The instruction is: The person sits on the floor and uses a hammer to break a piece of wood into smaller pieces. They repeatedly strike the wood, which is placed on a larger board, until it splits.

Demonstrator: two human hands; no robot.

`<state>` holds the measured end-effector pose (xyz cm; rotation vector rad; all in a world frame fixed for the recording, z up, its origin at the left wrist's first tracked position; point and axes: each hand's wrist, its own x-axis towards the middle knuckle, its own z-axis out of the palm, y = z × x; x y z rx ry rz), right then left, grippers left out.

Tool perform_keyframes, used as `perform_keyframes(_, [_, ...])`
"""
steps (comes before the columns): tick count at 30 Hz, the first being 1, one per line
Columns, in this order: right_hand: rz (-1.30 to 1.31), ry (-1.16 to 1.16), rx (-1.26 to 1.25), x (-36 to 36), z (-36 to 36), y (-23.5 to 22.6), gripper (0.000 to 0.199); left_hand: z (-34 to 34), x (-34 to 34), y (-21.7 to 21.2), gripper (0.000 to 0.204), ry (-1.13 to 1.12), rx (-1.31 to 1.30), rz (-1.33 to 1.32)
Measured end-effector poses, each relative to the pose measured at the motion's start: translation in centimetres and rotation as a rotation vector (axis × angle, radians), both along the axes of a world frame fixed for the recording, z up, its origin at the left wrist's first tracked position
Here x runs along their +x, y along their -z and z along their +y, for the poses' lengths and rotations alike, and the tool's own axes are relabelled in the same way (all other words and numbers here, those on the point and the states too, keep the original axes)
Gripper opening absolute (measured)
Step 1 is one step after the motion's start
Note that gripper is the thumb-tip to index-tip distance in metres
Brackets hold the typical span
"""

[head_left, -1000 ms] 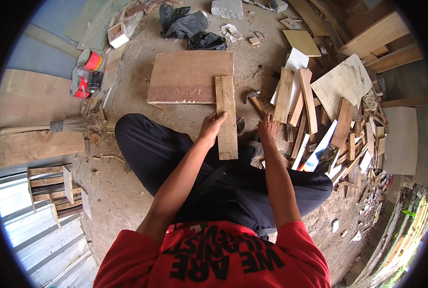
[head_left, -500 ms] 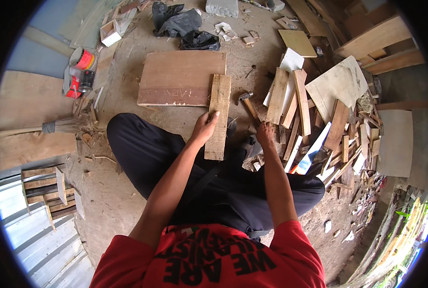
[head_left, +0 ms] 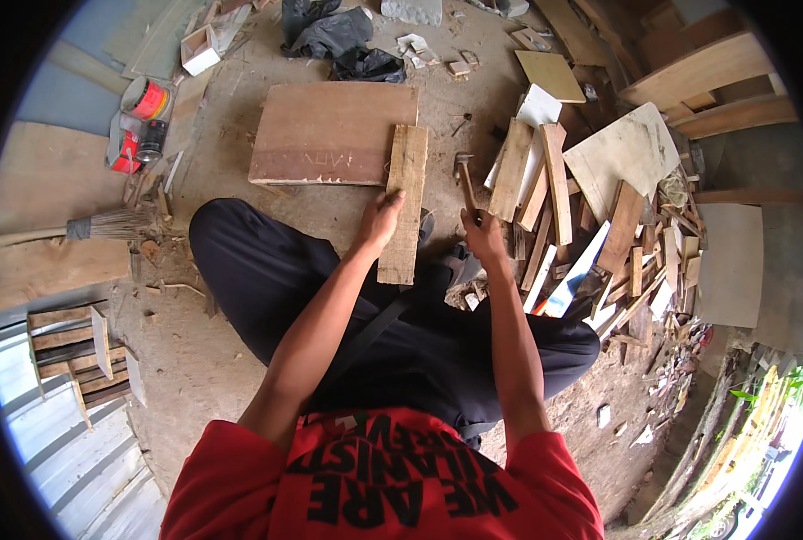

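Observation:
My left hand (head_left: 381,221) is closed around the left edge of a short wooden plank (head_left: 403,211), which points away from me above my lap. The plank's far end overlaps the right side of a reddish-brown wooden panel (head_left: 329,126) in this view. In my right hand (head_left: 484,238) is a hammer (head_left: 467,184), gripped by its wooden handle. Its metal head points away from me, just left of the scrap wood. My fingers hide the lower part of the handle.
Scrap boards (head_left: 556,184) and offcuts are heaped on the right, with a handsaw-like blade (head_left: 577,274) among them. Black plastic bags (head_left: 338,40) lie beyond the panel. Paint cans (head_left: 146,101), a broom (head_left: 109,225) and a slatted wooden piece (head_left: 82,351) are on the left.
My right hand has lifted the hammer from beside the scrap wood and moved it slightly left and away from me. The left hand keeps its hold on the plank. The whole view has shifted a little.

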<state>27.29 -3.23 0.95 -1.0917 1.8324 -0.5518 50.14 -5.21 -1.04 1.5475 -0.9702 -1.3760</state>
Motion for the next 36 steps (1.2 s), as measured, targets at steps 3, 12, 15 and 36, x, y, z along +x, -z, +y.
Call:
perform_keyframes(3, [-0.402,0.132,-0.123,1.1,2.1,-6.7,0.032,-0.2,-0.4,-0.6,0.045,0.09,-0.019,-0.006])
perform_keyframes(12, [-0.035,-0.226,-0.253,3.1,3.2,-13.7,0.025,-0.5,-0.4,-0.7,0.045,0.115,0.044,-0.156])
perform_keyframes(15, [0.077,-0.251,-0.388,4.3,3.0,-14.4,0.023,-0.4,-0.5,-1.0,0.05,0.136,0.019,-0.182])
perform_keyframes(36, [0.165,-0.387,-0.265,3.2,-1.0,-18.3,0.029,-0.2,-0.7,-2.1,0.049,0.117,0.045,-0.217])
